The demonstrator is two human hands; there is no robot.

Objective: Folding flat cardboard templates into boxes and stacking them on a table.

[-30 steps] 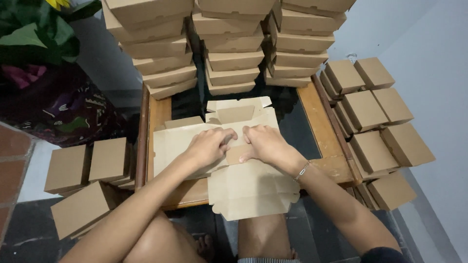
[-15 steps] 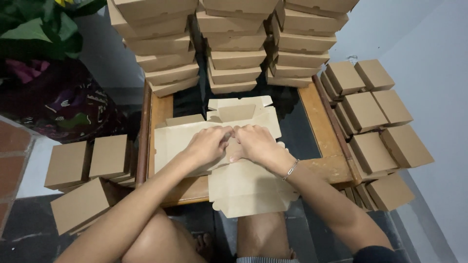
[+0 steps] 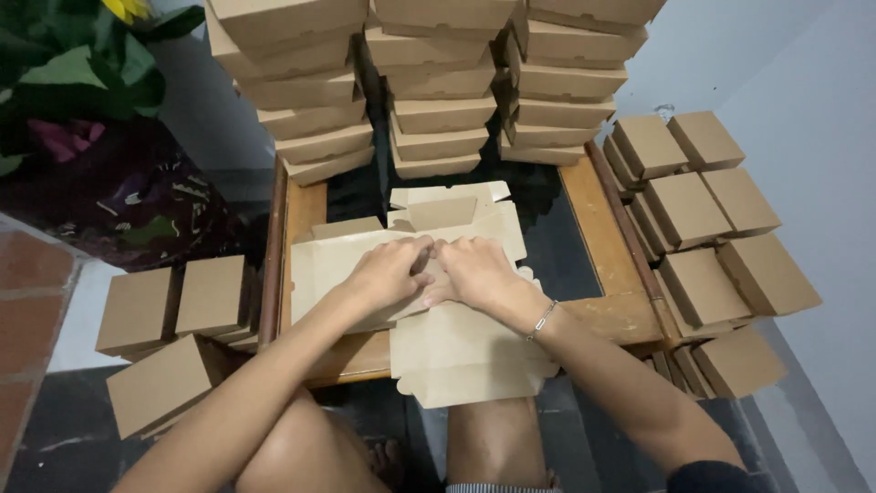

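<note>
A flat, unfolded brown cardboard box blank (image 3: 461,347) lies across a low wooden table (image 3: 602,237), its near flap hanging over the front edge. My left hand (image 3: 388,274) and my right hand (image 3: 474,272) press side by side on its middle, fingers curled over a fold. A thin bracelet sits on my right wrist. More flat blanks (image 3: 328,260) lie under my left hand. What my fingertips pinch is hidden.
Three tall stacks of folded brown boxes (image 3: 438,91) stand at the table's far edge. More closed boxes (image 3: 703,219) are piled on the floor to the right and others (image 3: 173,306) to the left. A dark patterned bag with green leaves (image 3: 100,137) is at far left.
Both hands have drawn closer together at the centre of the blank, the right hand moving left. The view has shifted slightly.
</note>
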